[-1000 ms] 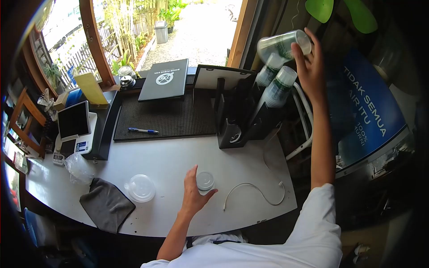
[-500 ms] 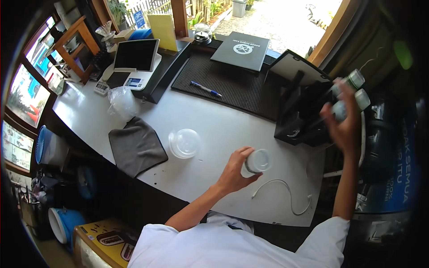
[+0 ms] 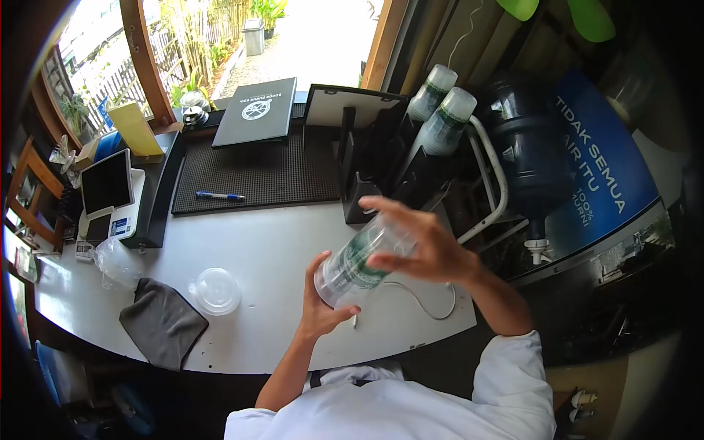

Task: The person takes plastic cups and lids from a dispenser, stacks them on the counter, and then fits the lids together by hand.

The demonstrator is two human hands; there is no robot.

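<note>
Clear plastic cups (image 3: 353, 261) with a green printed band, nested together, are tilted over the white counter. My left hand (image 3: 317, 312) grips their lower end, thumb and fingers on either side. At the upper end, my right hand (image 3: 436, 246) curves around the cups with its thumb and fingers on opposite sides. Behind the hands, more stacked cups (image 3: 446, 121) with green print lean in a black holder (image 3: 359, 192). Clear round plastic lids (image 3: 217, 290) lie on the counter to the left.
A grey cloth (image 3: 163, 323) and a plastic bag (image 3: 119, 262) lie at left, near a tablet stand (image 3: 110, 187). A pen (image 3: 220, 196) rests on the black mat (image 3: 293, 180). A white cable (image 3: 422, 301) curls right of my hands. A water jug (image 3: 524, 147) stands at right.
My right hand has come from the cup stacks at the holder to the cups in my left hand. These are now tilted and look longer. The view has turned right.
</note>
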